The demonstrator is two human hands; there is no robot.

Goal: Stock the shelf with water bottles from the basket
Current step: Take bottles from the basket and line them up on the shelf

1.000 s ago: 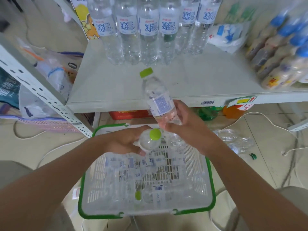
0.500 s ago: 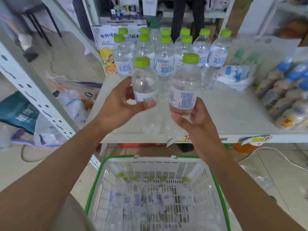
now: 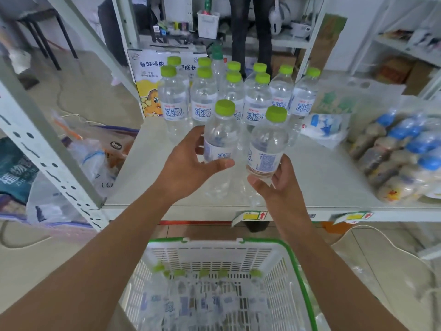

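My left hand grips a clear water bottle with a green cap, upright over the grey shelf. My right hand holds a second water bottle from below, just to its right, also upright. Both sit in front of several standing bottles with green caps at the back of the shelf. Below, the white basket with a green rim holds several more bottles lying down.
A yellow-and-white carton stands behind the bottles at left. A pack of blue-capped drink bottles and a white plastic bag lie on the shelf's right. A perforated shelf upright slants at left. A person's legs stand beyond.
Both hands lifted their bottles out of the basket, turned them upright and carried them forward over the shelf, closer to the standing row.
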